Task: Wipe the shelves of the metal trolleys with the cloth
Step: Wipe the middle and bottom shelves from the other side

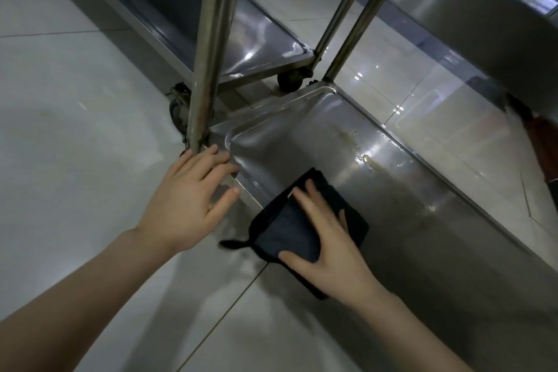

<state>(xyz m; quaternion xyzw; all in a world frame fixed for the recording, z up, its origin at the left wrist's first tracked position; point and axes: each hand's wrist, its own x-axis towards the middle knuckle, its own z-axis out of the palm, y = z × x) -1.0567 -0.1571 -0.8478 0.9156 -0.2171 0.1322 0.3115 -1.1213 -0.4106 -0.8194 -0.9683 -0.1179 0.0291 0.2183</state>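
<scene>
Wiping step: lowest shelf (422, 220) of the near trolley, at its near-left corner. Judged early on this shelf, since droplets and a yellowish smear (362, 157) lie farther along it.
Cloth (280, 232): dark and folded, flat on the shelf and overlapping its near rim. A small tab sticks out over the floor (60, 100).
Right hand (326, 238): flat on the cloth, fingers spread and straight, pressing rather than gripping.
Left hand (187, 199): fingers straight and relaxed, holding nothing. Fingertips rest on the corner rim just beside the foot of the post (208, 54), likely bracing.
Next move: push the cloth away along the shelf toward the smear, keeping palm pressure. The raised rim and rounded corners will probably want fingertip work.
In the way: the post at the corner. The upper shelf (453, 9) overhangs the far part, so the reach goes in low.
Around: second trolley (259, 39) behind, its caster (290, 81) close to this shelf's far end. Glossy tiled floor.
Risk: the cloth, half off the rim, could slide to the floor.
</scene>
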